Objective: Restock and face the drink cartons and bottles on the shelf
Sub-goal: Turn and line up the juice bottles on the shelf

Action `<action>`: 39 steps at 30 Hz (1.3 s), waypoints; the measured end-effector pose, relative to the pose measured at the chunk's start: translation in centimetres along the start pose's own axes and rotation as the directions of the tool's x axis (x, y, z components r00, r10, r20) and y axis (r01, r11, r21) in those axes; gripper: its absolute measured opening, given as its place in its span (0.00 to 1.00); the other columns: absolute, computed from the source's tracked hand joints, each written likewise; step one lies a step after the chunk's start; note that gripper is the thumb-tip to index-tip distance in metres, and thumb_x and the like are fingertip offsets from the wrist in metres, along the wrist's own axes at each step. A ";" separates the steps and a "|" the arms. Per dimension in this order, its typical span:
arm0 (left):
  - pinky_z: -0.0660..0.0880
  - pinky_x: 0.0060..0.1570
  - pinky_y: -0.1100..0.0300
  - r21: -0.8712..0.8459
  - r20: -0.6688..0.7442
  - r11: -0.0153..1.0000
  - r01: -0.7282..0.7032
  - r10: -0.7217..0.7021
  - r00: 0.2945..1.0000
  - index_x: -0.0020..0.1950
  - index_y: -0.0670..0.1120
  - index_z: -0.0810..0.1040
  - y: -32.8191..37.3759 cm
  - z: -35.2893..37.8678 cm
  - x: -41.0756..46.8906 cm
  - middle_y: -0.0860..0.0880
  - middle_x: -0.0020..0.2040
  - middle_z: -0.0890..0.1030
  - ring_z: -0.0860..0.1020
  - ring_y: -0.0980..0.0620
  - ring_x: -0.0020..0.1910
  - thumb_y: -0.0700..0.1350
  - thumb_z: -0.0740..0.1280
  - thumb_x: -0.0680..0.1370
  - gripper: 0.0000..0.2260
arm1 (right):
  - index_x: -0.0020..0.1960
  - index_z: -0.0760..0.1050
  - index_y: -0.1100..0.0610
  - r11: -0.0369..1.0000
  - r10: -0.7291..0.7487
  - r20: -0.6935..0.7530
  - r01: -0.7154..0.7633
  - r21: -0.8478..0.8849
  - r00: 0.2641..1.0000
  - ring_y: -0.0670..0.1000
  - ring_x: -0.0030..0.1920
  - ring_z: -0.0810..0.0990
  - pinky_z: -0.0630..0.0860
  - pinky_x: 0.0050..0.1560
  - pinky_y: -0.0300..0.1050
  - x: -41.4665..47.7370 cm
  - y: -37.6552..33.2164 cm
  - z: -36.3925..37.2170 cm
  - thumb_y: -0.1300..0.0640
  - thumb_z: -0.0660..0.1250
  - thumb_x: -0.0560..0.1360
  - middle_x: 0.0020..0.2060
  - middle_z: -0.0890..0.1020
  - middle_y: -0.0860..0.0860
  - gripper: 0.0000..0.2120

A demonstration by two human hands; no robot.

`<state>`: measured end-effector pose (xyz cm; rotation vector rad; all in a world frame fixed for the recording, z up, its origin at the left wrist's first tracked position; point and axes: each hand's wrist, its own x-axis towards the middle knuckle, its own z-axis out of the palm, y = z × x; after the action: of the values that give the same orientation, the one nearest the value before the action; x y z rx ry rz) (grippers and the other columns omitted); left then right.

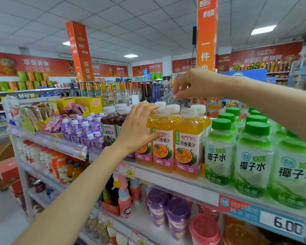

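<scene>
Orange plastic juice bottles with white caps (pixel 163 138) stood at the front edge of the white top shelf (pixel 166 182), my left hand (pixel 136 133) spread flat against them. My right hand (pixel 193 84) hovered above, fingertips together, contents indeterminate; a hard push risked toppling the tight row.

Bright ceiling panels (pixel 263 29), warped blurry edges

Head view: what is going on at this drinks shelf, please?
A person is tidying bottles on the top shelf. The left hand lies with straight fingers against the leftmost orange juice bottle in the front row. The right hand hovers above the white caps further back, fingers loosely curled, holding nothing. Dark grape juice bottles stand to the left of the orange ones, and green-capped coconut water bottles to the right.
</scene>
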<state>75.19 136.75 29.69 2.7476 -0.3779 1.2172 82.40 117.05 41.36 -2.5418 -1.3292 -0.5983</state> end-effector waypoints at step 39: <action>0.79 0.39 0.62 -0.934 0.185 0.106 0.342 -0.675 0.714 0.57 0.49 0.75 7.3 -2.7 -10.4 0.49 0.46 0.84 0.83 0.52 0.43 0.52 0.75 0.65 0.23 | 0.69 0.67 0.45 0.705 0.129 -0.202 0.054 0.707 0.971 0.40 0.49 0.79 0.78 0.50 0.40 -8.6 -9.4 7.0 0.35 0.64 0.64 0.52 0.79 0.43 0.34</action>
<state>64.56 132.12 23.85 1.3575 0.0094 0.7399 72.09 118.60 31.25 -1.7877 -1.1213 -0.2762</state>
